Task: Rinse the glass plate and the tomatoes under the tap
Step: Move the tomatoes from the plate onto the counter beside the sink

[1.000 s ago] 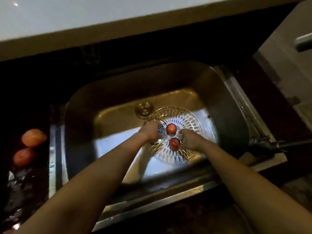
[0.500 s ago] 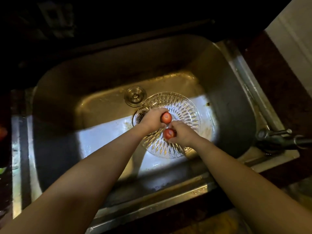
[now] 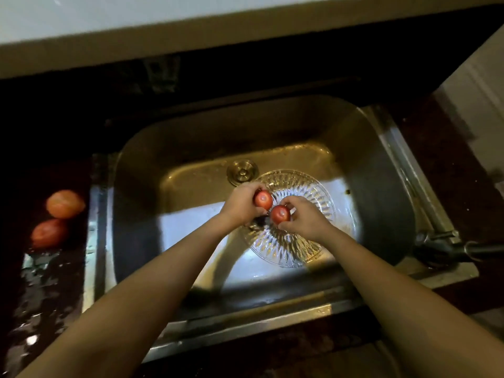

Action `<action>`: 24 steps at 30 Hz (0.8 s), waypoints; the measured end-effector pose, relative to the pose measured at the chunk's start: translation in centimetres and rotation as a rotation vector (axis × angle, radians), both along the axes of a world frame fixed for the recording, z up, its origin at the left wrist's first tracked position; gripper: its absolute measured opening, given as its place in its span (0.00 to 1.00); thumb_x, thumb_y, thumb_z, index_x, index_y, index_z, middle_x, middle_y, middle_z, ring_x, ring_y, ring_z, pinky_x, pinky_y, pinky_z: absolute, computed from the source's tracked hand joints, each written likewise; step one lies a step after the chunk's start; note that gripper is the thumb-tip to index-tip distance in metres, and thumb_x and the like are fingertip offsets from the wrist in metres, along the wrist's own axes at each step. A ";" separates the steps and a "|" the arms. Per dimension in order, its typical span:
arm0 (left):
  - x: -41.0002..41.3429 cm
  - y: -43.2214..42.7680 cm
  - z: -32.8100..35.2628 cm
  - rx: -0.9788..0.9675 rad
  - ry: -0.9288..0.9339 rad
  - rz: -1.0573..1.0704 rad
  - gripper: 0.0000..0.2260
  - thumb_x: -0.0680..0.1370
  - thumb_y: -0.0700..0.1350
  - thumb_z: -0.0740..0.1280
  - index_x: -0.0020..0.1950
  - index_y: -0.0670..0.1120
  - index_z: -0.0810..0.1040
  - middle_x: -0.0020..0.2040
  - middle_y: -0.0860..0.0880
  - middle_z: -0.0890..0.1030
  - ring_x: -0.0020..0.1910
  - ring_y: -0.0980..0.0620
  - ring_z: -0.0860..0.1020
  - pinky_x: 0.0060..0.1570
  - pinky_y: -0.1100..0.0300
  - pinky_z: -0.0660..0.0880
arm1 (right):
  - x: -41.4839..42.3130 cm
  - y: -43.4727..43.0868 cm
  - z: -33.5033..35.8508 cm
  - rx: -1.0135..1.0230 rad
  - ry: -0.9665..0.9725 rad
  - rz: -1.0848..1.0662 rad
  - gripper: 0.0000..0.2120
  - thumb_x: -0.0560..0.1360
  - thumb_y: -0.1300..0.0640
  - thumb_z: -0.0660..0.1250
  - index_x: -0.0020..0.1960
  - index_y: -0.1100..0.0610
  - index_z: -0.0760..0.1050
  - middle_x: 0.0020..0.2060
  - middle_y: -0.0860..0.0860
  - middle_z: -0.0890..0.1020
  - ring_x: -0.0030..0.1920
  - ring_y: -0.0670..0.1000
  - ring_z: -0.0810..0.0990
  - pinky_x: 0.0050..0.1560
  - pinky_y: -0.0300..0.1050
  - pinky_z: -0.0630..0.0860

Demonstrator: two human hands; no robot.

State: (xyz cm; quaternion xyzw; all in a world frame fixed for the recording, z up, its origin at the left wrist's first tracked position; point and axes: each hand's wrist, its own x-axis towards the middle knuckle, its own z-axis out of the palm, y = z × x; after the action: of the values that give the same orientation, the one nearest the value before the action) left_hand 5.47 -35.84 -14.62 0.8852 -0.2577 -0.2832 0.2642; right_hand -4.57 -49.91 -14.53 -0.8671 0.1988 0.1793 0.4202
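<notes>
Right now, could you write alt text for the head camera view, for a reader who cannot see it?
Seen from above, the left hand grips one small tomato and the right hand grips a second tomato over a cut-glass plate lying in a steel sink. Two bigger tomatoes lie on the wet counter left of the sink.

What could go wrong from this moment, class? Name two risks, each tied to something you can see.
1. The left hand grips one tomato and the right hand grips another tomato above the glass plate in the sink; a slip could drop one onto the glass, perhaps chipping it.
2. Two more tomatoes lie loose on the wet counter beside the sink and might roll off.
</notes>
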 end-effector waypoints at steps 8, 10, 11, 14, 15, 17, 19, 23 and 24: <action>0.5 6.7 7.4 -0.022 -0.136 0.172 0.24 0.66 0.43 0.76 0.61 0.46 0.75 0.60 0.45 0.78 0.60 0.48 0.75 0.60 0.59 0.68 | 4.2 3.8 7.2 -0.066 -0.106 0.245 0.24 0.67 0.58 0.74 0.61 0.52 0.71 0.58 0.53 0.73 0.56 0.52 0.73 0.56 0.44 0.72; 0.5 9.0 9.4 -0.026 -0.158 0.242 0.26 0.66 0.43 0.76 0.63 0.46 0.75 0.61 0.46 0.78 0.60 0.48 0.75 0.61 0.59 0.69 | 5.4 5.5 9.1 -0.074 -0.140 0.292 0.23 0.67 0.57 0.73 0.61 0.52 0.71 0.58 0.53 0.72 0.57 0.52 0.73 0.59 0.47 0.74; 0.3 10.3 10.3 -0.028 -0.168 0.277 0.26 0.66 0.43 0.76 0.63 0.46 0.74 0.61 0.45 0.77 0.60 0.48 0.75 0.61 0.59 0.69 | 5.9 6.4 9.9 -0.064 -0.153 0.317 0.23 0.68 0.58 0.73 0.60 0.52 0.71 0.58 0.53 0.72 0.57 0.51 0.73 0.59 0.47 0.74; -0.4 13.9 12.7 -0.045 -0.192 0.377 0.25 0.68 0.45 0.74 0.64 0.47 0.73 0.60 0.46 0.76 0.59 0.49 0.74 0.60 0.58 0.71 | 7.7 9.2 12.3 -0.046 -0.208 0.397 0.23 0.68 0.57 0.73 0.61 0.52 0.71 0.57 0.53 0.72 0.55 0.49 0.72 0.56 0.43 0.73; -0.5 15.0 13.5 -0.065 -0.201 0.412 0.24 0.69 0.45 0.74 0.63 0.48 0.73 0.60 0.47 0.76 0.58 0.51 0.74 0.58 0.59 0.71 | 8.4 10.2 13.1 -0.051 -0.232 0.433 0.23 0.68 0.56 0.73 0.61 0.53 0.71 0.57 0.53 0.72 0.54 0.48 0.72 0.55 0.41 0.72; -0.8 17.3 15.0 -0.092 -0.233 0.481 0.23 0.69 0.45 0.74 0.62 0.49 0.73 0.59 0.48 0.76 0.56 0.53 0.74 0.55 0.61 0.71 | 9.8 12.4 14.5 -0.069 -0.274 0.518 0.24 0.68 0.56 0.73 0.62 0.55 0.72 0.57 0.55 0.73 0.55 0.51 0.73 0.55 0.41 0.71; -1.1 19.7 16.1 -0.078 -0.256 0.547 0.23 0.68 0.45 0.75 0.62 0.47 0.73 0.58 0.47 0.77 0.55 0.52 0.76 0.54 0.60 0.73 | 10.8 15.0 15.5 -0.073 -0.303 0.596 0.24 0.68 0.57 0.73 0.62 0.56 0.72 0.56 0.56 0.73 0.56 0.54 0.74 0.57 0.44 0.71; -2.0 23.9 17.3 -0.024 -0.286 0.700 0.25 0.66 0.45 0.76 0.61 0.46 0.75 0.53 0.43 0.79 0.51 0.46 0.77 0.49 0.58 0.71 | 12.1 19.9 16.4 -0.068 -0.356 0.705 0.23 0.69 0.56 0.72 0.62 0.56 0.71 0.56 0.56 0.73 0.56 0.53 0.73 0.54 0.42 0.70; -2.2 24.8 17.3 -0.029 -0.287 0.733 0.25 0.66 0.45 0.76 0.61 0.46 0.76 0.52 0.43 0.79 0.51 0.45 0.77 0.50 0.58 0.72 | 12.3 21.0 16.4 -0.065 -0.363 0.726 0.23 0.69 0.56 0.72 0.62 0.56 0.71 0.57 0.56 0.73 0.56 0.53 0.73 0.53 0.41 0.69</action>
State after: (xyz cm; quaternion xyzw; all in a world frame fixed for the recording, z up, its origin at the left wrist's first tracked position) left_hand 3.25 -11.02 2.72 0.9454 0.0371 -0.0398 0.3214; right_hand 7.76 -28.88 1.88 -0.9113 -0.1922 0.1536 0.3303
